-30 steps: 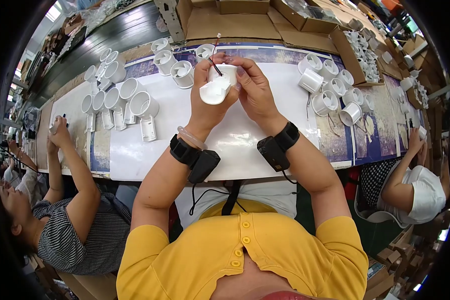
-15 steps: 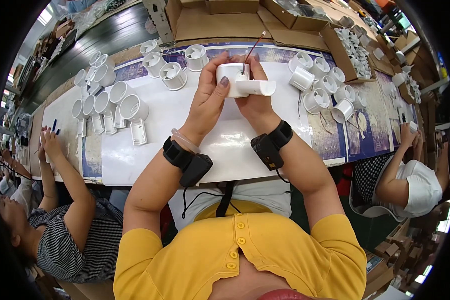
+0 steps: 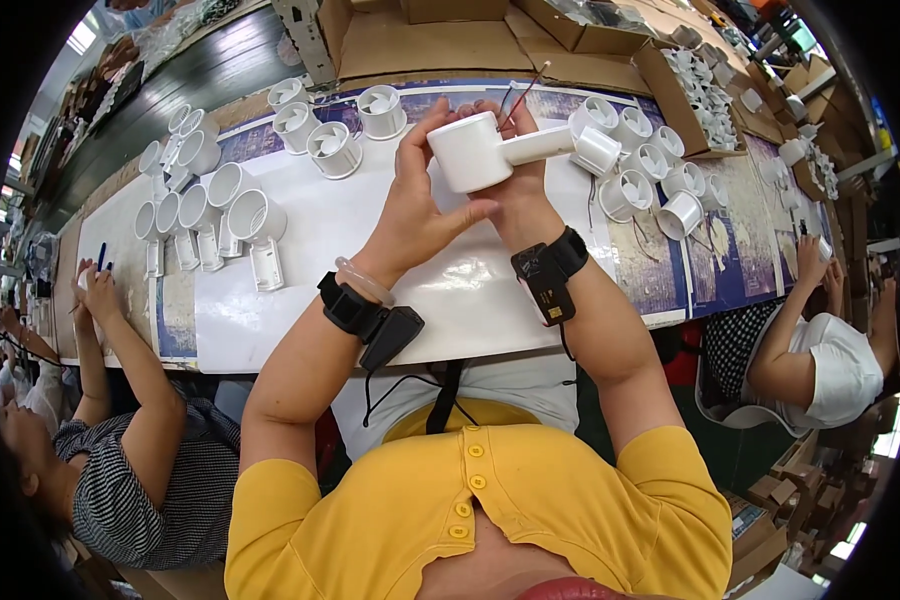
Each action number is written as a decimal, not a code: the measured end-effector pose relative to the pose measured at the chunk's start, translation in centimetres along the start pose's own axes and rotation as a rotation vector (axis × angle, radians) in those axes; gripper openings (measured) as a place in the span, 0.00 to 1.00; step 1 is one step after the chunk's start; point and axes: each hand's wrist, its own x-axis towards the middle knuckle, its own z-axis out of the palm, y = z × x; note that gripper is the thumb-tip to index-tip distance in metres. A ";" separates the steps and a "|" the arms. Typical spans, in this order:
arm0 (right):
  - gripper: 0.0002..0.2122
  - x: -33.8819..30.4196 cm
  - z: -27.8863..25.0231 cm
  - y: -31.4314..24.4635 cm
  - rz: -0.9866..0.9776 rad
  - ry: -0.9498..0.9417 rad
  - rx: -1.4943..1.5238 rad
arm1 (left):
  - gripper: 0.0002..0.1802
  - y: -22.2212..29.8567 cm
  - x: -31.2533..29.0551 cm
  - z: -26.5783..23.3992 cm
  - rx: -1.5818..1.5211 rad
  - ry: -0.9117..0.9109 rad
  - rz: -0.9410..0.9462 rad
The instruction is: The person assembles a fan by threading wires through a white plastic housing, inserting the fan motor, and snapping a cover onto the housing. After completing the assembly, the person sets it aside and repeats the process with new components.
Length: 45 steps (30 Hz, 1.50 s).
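Observation:
A white plastic cup-shaped housing (image 3: 467,155) with a straight handle is held up over the table between my hands, its handle pointing right. My left hand (image 3: 418,185) wraps the housing's left side, fingers behind it and thumb stretched out below. Under the handle, my right hand (image 3: 522,190) grips the housing from behind; its fingers are partly hidden. Thin dark and red wires (image 3: 526,92) rise behind the handle. Nearest my right hand stand several white cups with wires (image 3: 626,196). Left of my left hand are white cups with inner blades (image 3: 334,152).
Several handled white housings (image 3: 257,218) sit at the table's left. A cardboard box (image 3: 670,105) of small white parts stands at the far right, with larger cardboard (image 3: 420,45) at the back. Co-workers sit left and right, hands at the table (image 3: 300,320).
The housing has been turned: its wired underside faced me before, and now its smooth round side shows with the handle tilted up to the right. My left thumb has slid off its face.

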 end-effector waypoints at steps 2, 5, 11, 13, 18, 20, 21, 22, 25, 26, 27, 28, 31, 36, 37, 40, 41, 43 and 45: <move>0.21 0.2 -0.2 0.2 0.055 -0.008 -0.028 | 0.40 -0.1 0.0 -0.4 0.098 -0.010 -0.004; 0.21 1.8 -1.8 -0.7 -0.300 0.105 -0.286 | 0.38 0.5 0.3 -1.0 0.229 0.121 -0.057; 0.22 0.4 -0.4 0.2 -0.959 -0.040 -1.050 | 0.40 1.8 0.0 -1.2 0.679 0.157 0.078; 0.23 -0.2 -0.1 0.9 -0.980 -0.191 -1.237 | 0.43 1.9 -0.1 -0.8 0.564 0.170 0.122; 0.22 -0.4 -0.1 1.4 -0.813 -0.212 -1.146 | 0.44 1.4 0.0 -0.4 0.390 0.172 0.203; 0.22 -0.5 -0.1 1.2 -0.733 -0.183 -1.063 | 0.44 1.7 0.3 -0.3 0.576 0.206 0.251; 0.22 -0.7 0.0 1.0 -0.654 -0.153 -0.980 | 0.43 1.8 0.4 -0.2 0.670 0.222 0.274; 0.21 -0.8 0.1 0.9 -0.575 -0.121 -0.895 | 0.43 1.8 0.4 -0.3 0.669 0.223 0.273; 0.20 -0.7 0.2 0.7 -0.538 -0.125 -0.865 | 0.41 1.8 0.3 -0.6 0.584 0.126 0.201; 0.20 -0.6 0.2 0.7 -0.521 -0.128 -0.849 | 0.41 1.8 0.3 -0.6 0.585 0.127 0.201; 0.20 -0.5 0.1 0.7 -0.519 -0.130 -0.850 | 0.39 2.0 0.3 -0.5 0.577 0.135 0.188; 0.20 -0.4 -0.1 0.8 -0.466 -0.122 -0.741 | 0.38 2.1 0.3 -0.3 0.570 0.144 0.176; 0.20 -0.2 -0.4 0.9 -0.357 -0.113 -0.526 | 0.37 2.1 0.2 -0.7 0.563 0.145 0.149; 0.13 -0.3 0.1 0.7 -0.227 -0.287 -0.453 | 0.36 1.8 0.6 -1.7 0.607 0.127 0.183; 0.12 -0.4 0.3 0.7 -0.202 -0.294 -0.458 | 0.36 1.7 0.6 -1.8 0.627 0.131 0.222; 0.10 -0.4 -0.2 0.6 -0.157 -0.303 -0.448 | 0.36 1.7 0.5 -2.0 0.617 0.125 0.222; 0.09 -0.4 -0.7 0.5 -0.139 -0.307 -0.431 | 0.36 1.8 0.5 -2.0 0.613 0.120 0.222; 0.09 -0.3 -1.0 0.4 -0.121 -0.310 -0.414 | 0.35 1.9 0.6 -2.1 0.627 0.116 0.226; 0.10 -0.4 -1.1 0.4 -0.100 -0.301 -0.413 | 0.35 2.0 0.6 -2.1 0.656 0.104 0.236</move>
